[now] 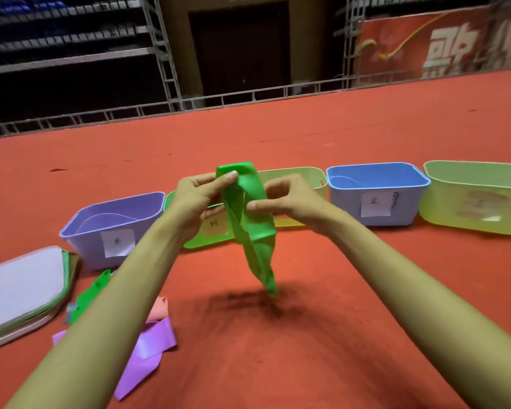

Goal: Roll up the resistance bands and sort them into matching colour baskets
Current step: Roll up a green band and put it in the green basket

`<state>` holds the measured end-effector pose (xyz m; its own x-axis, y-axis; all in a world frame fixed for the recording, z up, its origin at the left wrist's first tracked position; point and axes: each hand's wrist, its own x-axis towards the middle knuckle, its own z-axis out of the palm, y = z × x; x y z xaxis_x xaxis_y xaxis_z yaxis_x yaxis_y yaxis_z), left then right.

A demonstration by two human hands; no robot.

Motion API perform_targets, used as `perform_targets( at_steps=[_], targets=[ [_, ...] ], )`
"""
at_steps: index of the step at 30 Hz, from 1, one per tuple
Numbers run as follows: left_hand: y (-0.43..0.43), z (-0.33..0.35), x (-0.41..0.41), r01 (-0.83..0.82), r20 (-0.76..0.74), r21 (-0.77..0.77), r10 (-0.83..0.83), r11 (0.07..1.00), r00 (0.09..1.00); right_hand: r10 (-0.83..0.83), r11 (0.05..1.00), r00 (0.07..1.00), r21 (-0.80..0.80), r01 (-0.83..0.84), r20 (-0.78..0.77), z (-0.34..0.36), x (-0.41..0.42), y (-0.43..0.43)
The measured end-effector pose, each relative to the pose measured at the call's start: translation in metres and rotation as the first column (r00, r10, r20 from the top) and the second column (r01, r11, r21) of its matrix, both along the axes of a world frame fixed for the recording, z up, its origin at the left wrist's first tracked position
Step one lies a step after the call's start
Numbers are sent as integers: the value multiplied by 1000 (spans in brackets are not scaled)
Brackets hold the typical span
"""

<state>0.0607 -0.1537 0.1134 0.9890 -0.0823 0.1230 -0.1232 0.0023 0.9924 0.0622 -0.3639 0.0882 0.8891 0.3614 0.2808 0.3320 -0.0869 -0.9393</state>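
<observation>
Head view: green band (255, 219) in both hands' (194, 199) pinching grip.

Green band (250, 219), unrolled & twisted, hangs in front of green basket (195, 244), its top pinched by L hand (201, 199) & R hand (289, 199), low tip near the floor. Baskets stand upright in one row w/ paper labels: purple basket (112, 228) just left of green basket; to its right yellow basket (292, 179), blue basket (375, 199), pale-green basket (478, 202). Nearer than green basket & to its left, loose on the floor: 2nd green band (92, 293), pink band (160, 309), purple band (151, 346), all unrolled.
</observation>
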Motion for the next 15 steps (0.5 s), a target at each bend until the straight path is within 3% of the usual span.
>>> perform_targets(
  at_steps=[3,8,15],
  targets=[
    [-17,-2,5,-17,8,-39,18,999,1000,76,994,993,-77,-83,-94,-27,-6,-18],
    [-16,-13,20,-108,-22,-117,106,987,994,32,993,990,-110,-48,-136,-71,-10,-32],
    [6,-67,33,-219,-195,-130,192,967,962,4,996,999,93,-8,51,-50,-32,-39]
  ],
)
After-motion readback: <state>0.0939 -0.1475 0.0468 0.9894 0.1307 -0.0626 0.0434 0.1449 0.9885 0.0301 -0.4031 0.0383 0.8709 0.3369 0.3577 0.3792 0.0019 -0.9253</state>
